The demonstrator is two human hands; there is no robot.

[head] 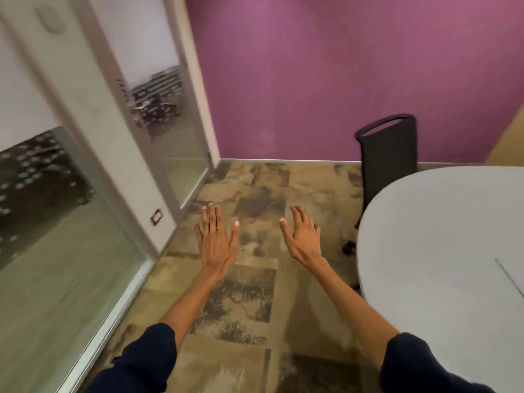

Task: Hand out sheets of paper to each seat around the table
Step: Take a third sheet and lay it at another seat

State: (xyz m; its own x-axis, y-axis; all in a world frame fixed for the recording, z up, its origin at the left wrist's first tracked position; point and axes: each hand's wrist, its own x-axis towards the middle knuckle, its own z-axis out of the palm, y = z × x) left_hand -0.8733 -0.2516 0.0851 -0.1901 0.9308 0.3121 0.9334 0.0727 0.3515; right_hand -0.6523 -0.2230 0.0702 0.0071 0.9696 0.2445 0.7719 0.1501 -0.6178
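Two spread flat: left hand [215, 245], right hand [302, 239] | table [439, 236] cropped (right edge) | chair [388, 148] half-hidden

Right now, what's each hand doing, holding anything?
Left hand: open, fingers straight, holding nothing.
Right hand: open, fingers straight, holding nothing.

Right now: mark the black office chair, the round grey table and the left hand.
black office chair [390, 154]: head view, middle of the backrest.
round grey table [431, 228]: head view, bare top.
left hand [216, 242]: head view, back of the hand.
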